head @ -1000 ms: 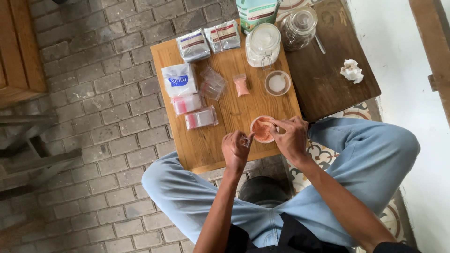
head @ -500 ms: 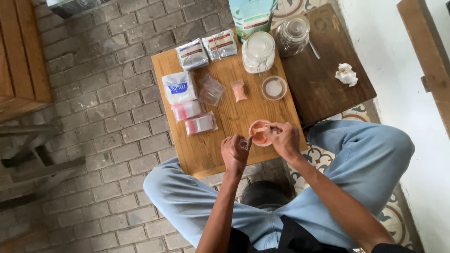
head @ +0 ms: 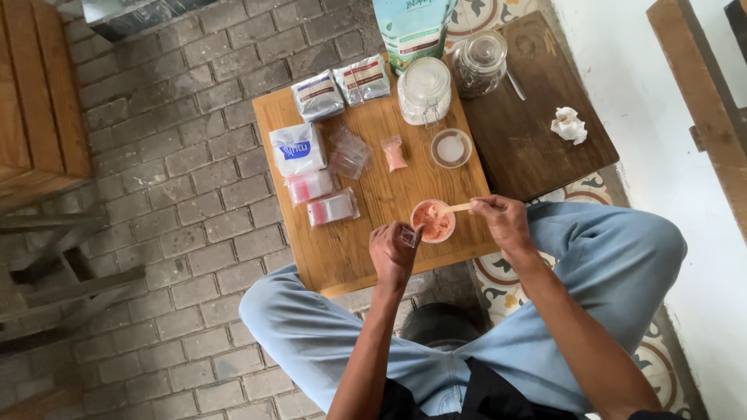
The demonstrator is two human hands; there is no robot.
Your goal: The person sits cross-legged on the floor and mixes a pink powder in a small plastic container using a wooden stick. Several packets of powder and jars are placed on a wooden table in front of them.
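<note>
Light wood surface point(head: 366, 225) carries packets and jars; near its front edge sits a small bowl of pink powder point(head: 433, 222). Right hand point(head: 504, 221) pinches a wooden scoop point(head: 450, 208) dipped into it. Left hand point(head: 394, 250) just beside, fingers closed on what looks like a small clear bag point(head: 408, 236). Risk: powder spills if the scoop misses that narrow opening, or the unsteadied bowl tips off the edge.

Small bowl point(head: 433, 222) on table point(head: 366, 257) near front edge, between left hand point(head: 393, 250) and right hand point(head: 504, 220). Behind it, lidded jar point(head: 424, 89); packets point(head: 319, 190) to left.
</note>
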